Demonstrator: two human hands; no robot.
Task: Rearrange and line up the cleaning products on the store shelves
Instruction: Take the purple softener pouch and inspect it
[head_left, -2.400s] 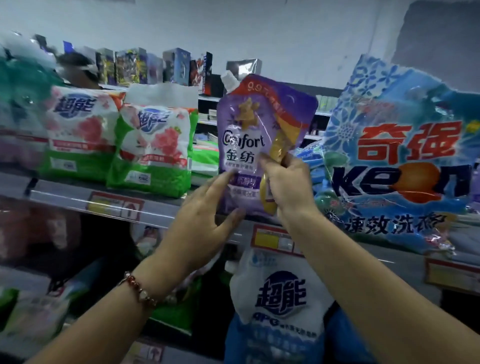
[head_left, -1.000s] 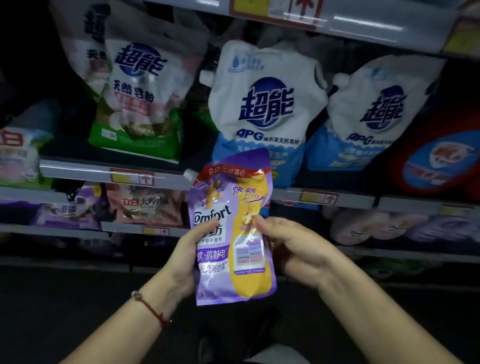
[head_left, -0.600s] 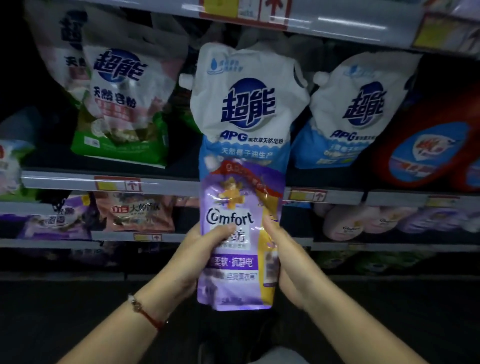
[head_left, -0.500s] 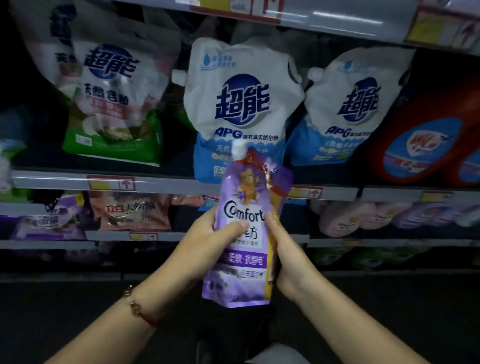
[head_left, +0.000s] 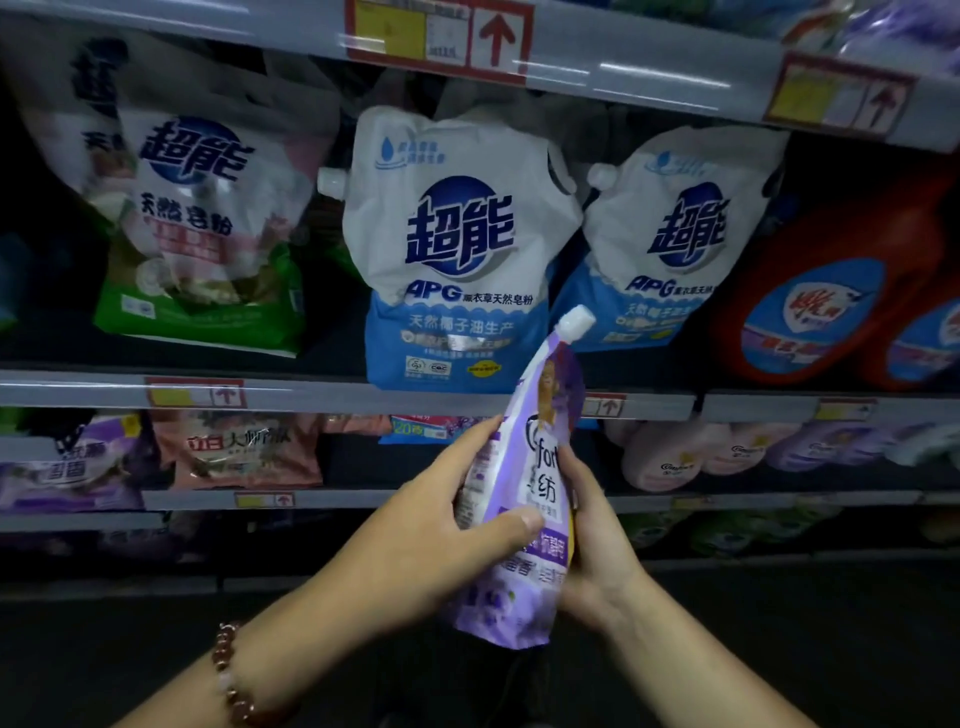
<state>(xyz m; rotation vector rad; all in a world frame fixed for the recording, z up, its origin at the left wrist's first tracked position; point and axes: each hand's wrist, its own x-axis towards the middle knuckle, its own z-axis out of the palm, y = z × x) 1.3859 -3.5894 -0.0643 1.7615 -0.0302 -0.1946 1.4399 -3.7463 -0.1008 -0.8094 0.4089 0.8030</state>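
Head view, our stock as it stands, largest first.

Shelving (head_left: 322, 395): several tiers with price rails along the fronts; dim lower down.

Red detergent jug (head_left: 831, 291): far right of the middle tier, partly cut off by the frame edge.

White-and-blue refill bags, two: one centre (head_left: 452, 249), one just beside it to the right (head_left: 675, 244), both upright with labels forward, presumably faced for shoppers.

Green-based powder bag (head_left: 197, 234): left of these, leaning and crumpled, out of line with its neighbours.

Pink bottles (head_left: 670, 457): on the tier below, lying on their sides at right.

Purple softener pouch (head_left: 524, 499): off the shelf, in front of the lower tiers, held between both our hands, spout cap up and tilted right. We judge it is being turned edge-on so it can slot in near the softeners; that is a guess.

Left hand (head_left: 441, 519): thumb across the pouch front, fingers behind its left edge, gripping.

Right hand (head_left: 597, 540): fingers curled round the right edge and lower half, supporting the weight.

Beaded bracelet (head_left: 234, 675): left wrist.
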